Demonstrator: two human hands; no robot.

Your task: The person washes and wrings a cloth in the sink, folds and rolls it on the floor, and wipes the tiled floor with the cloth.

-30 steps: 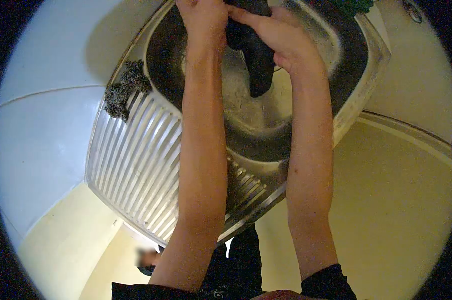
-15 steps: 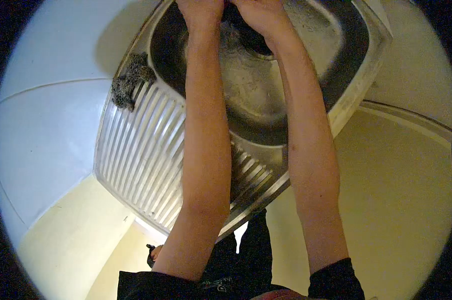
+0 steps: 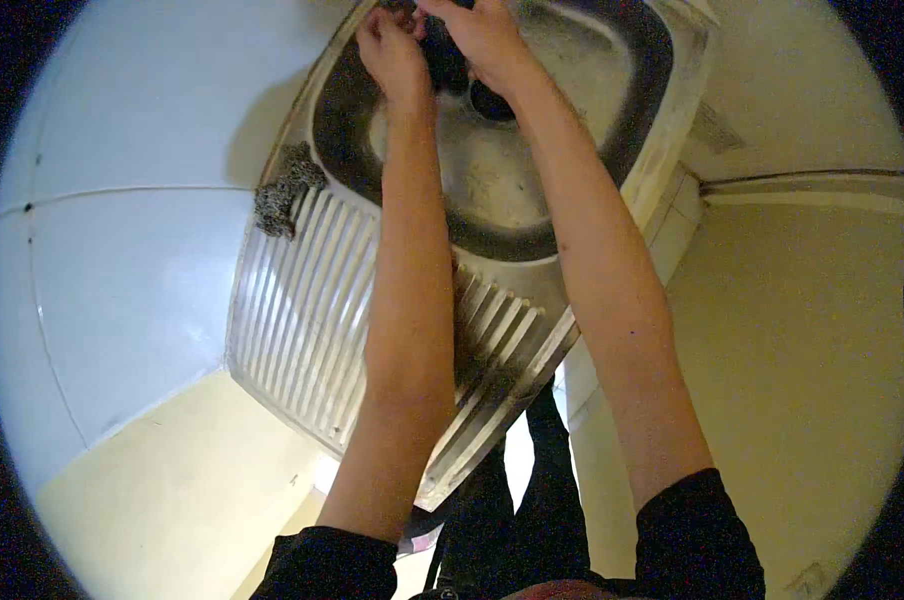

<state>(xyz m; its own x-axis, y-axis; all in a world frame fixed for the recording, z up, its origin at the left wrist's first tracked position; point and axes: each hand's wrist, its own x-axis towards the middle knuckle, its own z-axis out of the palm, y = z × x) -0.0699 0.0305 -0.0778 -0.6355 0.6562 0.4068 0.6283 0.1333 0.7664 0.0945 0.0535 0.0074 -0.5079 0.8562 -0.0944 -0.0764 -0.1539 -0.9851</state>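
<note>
Both my arms reach out over a steel sink (image 3: 612,150). My left hand (image 3: 392,50) and my right hand (image 3: 487,35) are closed together on a dark, bunched-up cloth-like thing (image 3: 442,55) held above the basin, near the top edge of the view. Just below my right hand shows the dark drain hole (image 3: 492,100). Most of the dark thing is hidden by my fingers.
A ribbed steel draining board (image 3: 302,310) lies left of the basin. A grey-green scouring pad (image 3: 284,190) sits at its far corner. White tiled wall (image 3: 122,260) is on the left, pale yellow counter and floor surfaces (image 3: 802,350) on the right and below.
The dark thing hung down long from my hands a second ago; now it is bunched up small between them. My view has pulled back and shifted, so the sink looks farther away.
</note>
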